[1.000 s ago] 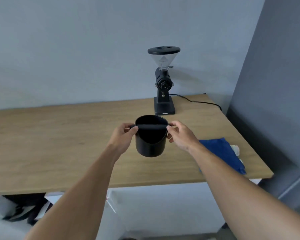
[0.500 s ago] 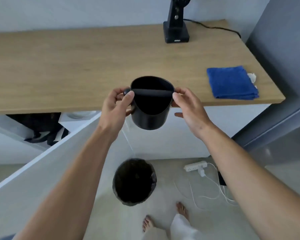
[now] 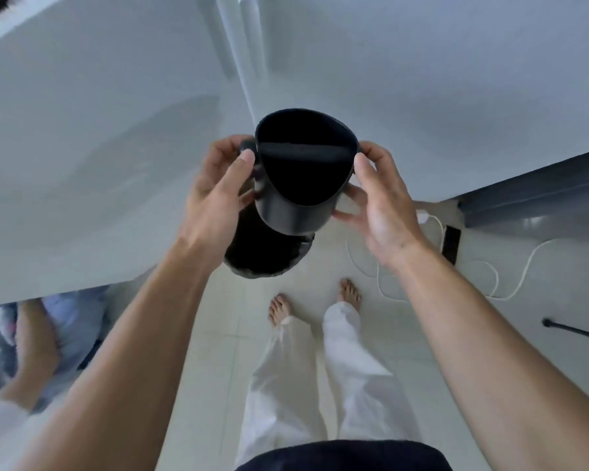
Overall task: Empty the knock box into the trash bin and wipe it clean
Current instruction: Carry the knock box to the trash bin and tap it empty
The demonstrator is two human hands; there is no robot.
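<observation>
While above the trash bin [image 3: 269,256], the knock box [image 3: 300,185] sits pinched between both hands' fingers [image 3: 242,164].

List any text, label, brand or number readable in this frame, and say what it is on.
None can be read.
The knock box, held by the left hand and right hand above the trash bin, shows plain black surfaces with no marking.
The dark flat device on the floor and the white cable show no legible print.
</observation>
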